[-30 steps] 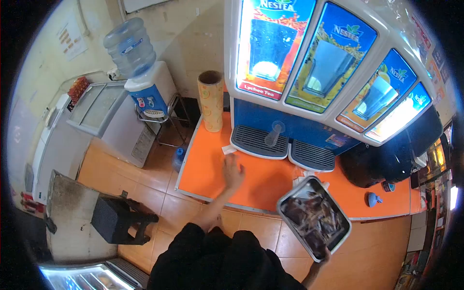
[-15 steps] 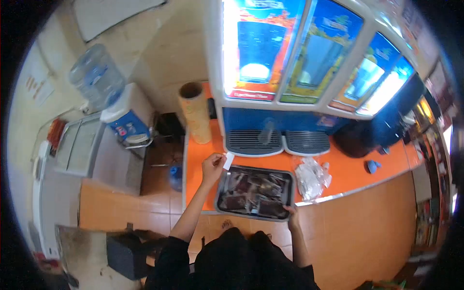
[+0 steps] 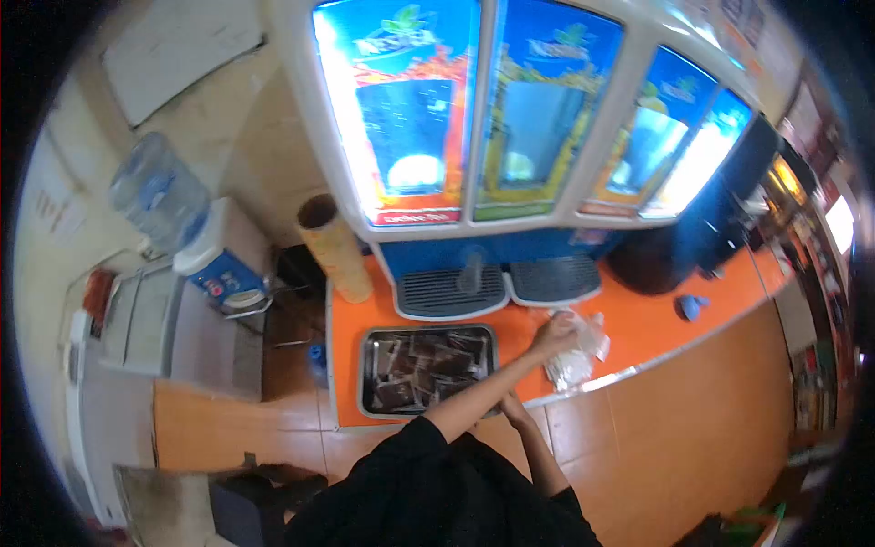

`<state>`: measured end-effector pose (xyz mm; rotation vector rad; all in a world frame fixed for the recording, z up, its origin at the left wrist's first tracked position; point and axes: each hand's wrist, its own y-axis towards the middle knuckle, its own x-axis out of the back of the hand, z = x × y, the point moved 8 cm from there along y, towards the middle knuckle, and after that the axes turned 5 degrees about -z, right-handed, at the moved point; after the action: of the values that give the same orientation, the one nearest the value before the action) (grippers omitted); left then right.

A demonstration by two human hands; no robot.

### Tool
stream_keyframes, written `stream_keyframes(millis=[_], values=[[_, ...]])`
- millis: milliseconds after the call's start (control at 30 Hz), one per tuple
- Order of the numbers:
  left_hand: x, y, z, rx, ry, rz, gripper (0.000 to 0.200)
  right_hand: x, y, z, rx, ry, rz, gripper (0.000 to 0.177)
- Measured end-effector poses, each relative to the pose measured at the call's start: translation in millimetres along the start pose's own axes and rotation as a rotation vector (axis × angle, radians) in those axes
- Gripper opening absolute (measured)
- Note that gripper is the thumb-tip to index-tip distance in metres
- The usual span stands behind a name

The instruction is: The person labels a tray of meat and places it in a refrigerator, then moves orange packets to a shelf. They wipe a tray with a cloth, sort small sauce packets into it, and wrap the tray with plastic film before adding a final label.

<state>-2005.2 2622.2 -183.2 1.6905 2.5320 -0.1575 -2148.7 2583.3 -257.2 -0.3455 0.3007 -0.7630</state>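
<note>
A dark metal tray (image 3: 366, 369) on the orange counter holds several flat, clear-wrapped packets of something dark brown (image 3: 415, 369). My left hand (image 3: 552, 335) reaches across to a crumpled heap of clear plastic bags (image 3: 571, 366) right of the tray. Its fingers are closed at the plastic, and blur hides exactly what is between them. Below my left forearm, my right hand (image 3: 512, 409) grips the tray near its front right corner. That hand's fingers are partly hidden.
A lit drink dispenser (image 3: 565, 214) with two drip trays (image 3: 451, 292) stands behind. An upright roll (image 3: 337, 251) is at the counter's left end. A blue crumpled item (image 3: 691, 307) lies to the right. A water dispenser (image 3: 223, 255) and a black stool (image 3: 255, 501) are on the left.
My left hand, with a small white piece in its fingers before, has swung right from the tray's left side to the plastic bags. The tray sits further left in view; the view has shifted.
</note>
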Motion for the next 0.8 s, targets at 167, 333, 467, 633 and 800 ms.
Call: stream_keyframes(millis=[167, 333, 467, 633, 800], values=[[141, -94, -183, -0.829, 0.677, -0.61, 0.026, 7, 19, 13, 0.231, -0.327, -0.047, 0.038], [307, -120, -315, -0.826, 1.374, -1.232, 0.047, 10, 11, 41, 0.309, -0.931, -0.137, 0.035], [363, -84, -303, -0.72, 1.778, -0.671, 0.039, 8, 17, 34, 0.345, -0.885, -0.087, 0.029], [426, -118, -303, -0.607, 1.478, -0.842, 0.041, 1, 27, 17, 0.301, -0.785, -0.057, 0.028], [507, -234, -356, -0.266, 1.215, -1.418, 0.047, -32, 12, 48, 0.298, -1.001, -0.106, 0.042]])
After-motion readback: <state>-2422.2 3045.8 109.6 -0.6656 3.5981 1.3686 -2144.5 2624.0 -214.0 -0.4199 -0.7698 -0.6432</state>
